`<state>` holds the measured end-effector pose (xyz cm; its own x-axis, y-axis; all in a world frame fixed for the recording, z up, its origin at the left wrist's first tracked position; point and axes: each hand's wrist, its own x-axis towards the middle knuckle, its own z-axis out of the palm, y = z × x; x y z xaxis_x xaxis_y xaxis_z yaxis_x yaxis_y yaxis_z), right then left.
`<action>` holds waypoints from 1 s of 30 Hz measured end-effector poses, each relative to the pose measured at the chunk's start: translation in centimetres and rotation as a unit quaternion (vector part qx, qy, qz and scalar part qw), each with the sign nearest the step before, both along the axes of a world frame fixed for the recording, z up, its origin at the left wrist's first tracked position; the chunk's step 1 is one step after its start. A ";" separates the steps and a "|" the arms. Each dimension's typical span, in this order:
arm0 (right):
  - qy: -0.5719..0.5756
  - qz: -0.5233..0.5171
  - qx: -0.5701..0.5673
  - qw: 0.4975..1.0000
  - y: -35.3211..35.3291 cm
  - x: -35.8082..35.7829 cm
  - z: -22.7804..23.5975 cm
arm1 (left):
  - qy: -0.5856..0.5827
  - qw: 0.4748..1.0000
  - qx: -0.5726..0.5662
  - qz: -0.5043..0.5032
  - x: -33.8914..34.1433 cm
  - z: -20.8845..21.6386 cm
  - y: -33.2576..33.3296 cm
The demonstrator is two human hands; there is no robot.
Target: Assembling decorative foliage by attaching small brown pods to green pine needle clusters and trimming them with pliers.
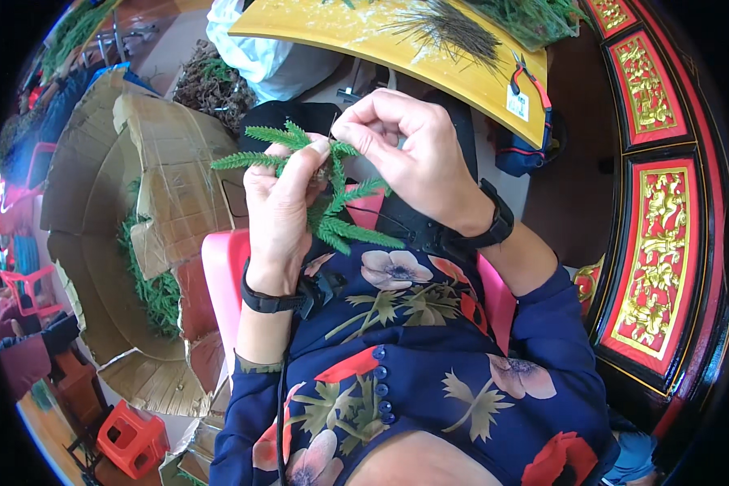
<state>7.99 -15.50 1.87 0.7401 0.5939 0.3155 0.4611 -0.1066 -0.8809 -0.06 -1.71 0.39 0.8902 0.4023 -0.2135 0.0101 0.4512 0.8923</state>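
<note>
While the left bare hand grips a green, feathery-needled sprig before a navy floral blouse, the right bare hand beside it, fingertips pinched together, on what I cannot tell.

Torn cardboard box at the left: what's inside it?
Green needle-leaved foliage lies in the cardboard box. A torn flap hides part of the interior, so whatever lies behind it, or beneath the foliage, can't be seen.

There are two hands, two wristbands, one tabletop
</note>
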 end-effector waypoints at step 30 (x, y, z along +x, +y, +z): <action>-0.158 -0.402 -0.352 0.830 -11.7 13.2 -1.4 | -0.081 0.961 0.266 0.001 0.3 -0.3 -0.2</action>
